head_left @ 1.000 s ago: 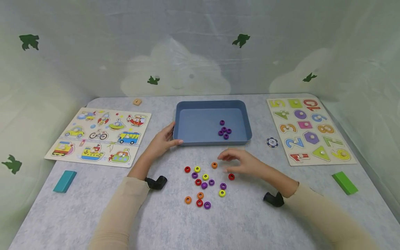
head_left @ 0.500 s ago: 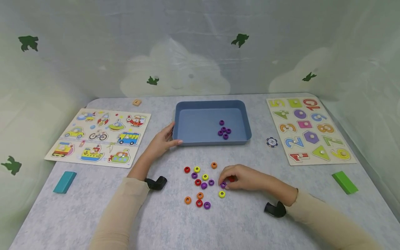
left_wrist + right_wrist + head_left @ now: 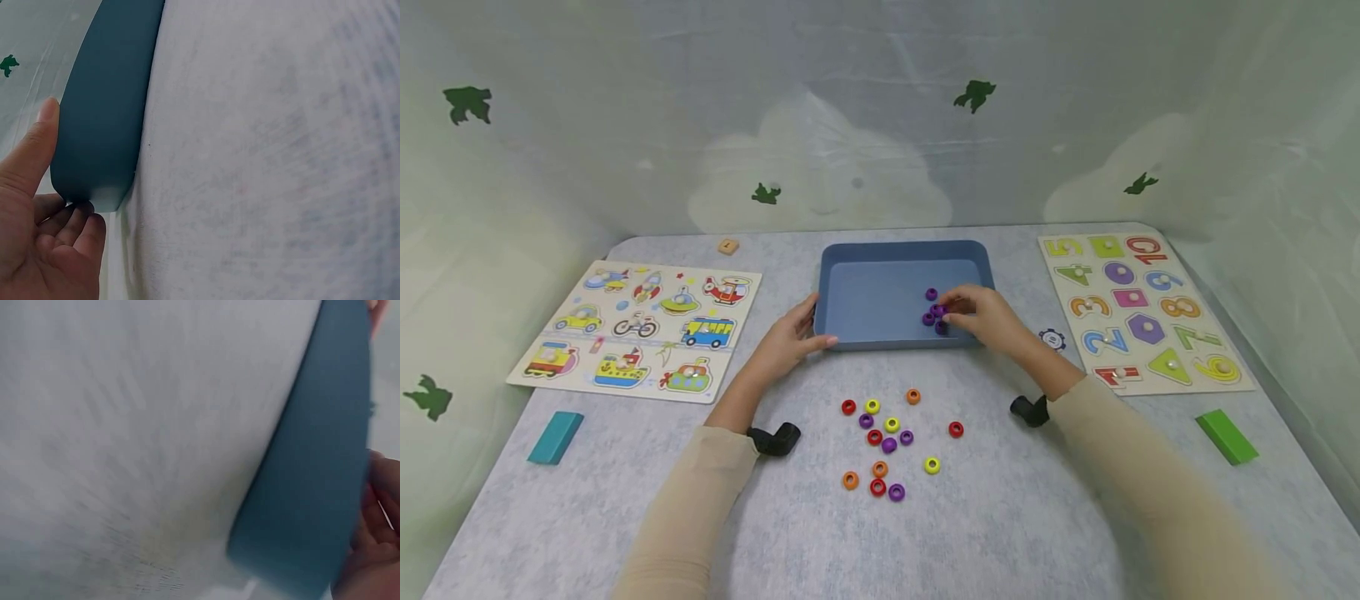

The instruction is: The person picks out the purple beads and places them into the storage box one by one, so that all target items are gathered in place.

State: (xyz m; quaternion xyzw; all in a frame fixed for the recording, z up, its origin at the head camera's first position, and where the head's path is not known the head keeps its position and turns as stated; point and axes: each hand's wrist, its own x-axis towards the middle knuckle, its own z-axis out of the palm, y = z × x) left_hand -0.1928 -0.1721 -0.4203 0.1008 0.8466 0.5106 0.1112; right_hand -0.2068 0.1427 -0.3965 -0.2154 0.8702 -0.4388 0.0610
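A shallow blue tray (image 3: 880, 300) lies at the middle back of the table, with several purple beads (image 3: 931, 294) in its right part. My left hand (image 3: 786, 337) holds the tray's near left corner. In the left wrist view the thumb (image 3: 47, 119) lies along the rim while the fingers bend at the corner (image 3: 94, 194). Over the tray's right side, my right hand (image 3: 988, 317) pinches a purple bead (image 3: 939, 311) between thumb and index finger, right at the other beads. The right wrist view is blurred, and the tray wall hides the fingertips there.
Loose red (image 3: 956, 429), yellow (image 3: 932, 465), orange (image 3: 913, 397) and purple beads (image 3: 897, 492) lie before the tray. Picture (image 3: 640, 329) and number puzzle boards (image 3: 1142, 312) flank it. A poker chip (image 3: 1052, 339), teal block (image 3: 556, 437), green block (image 3: 1227, 437) and wooden tile (image 3: 728, 247) lie around.
My right hand moves down to the loose beads, takes a purple one beside the red bead, and carries it up over the tray. My left hand stays at the tray's corner.
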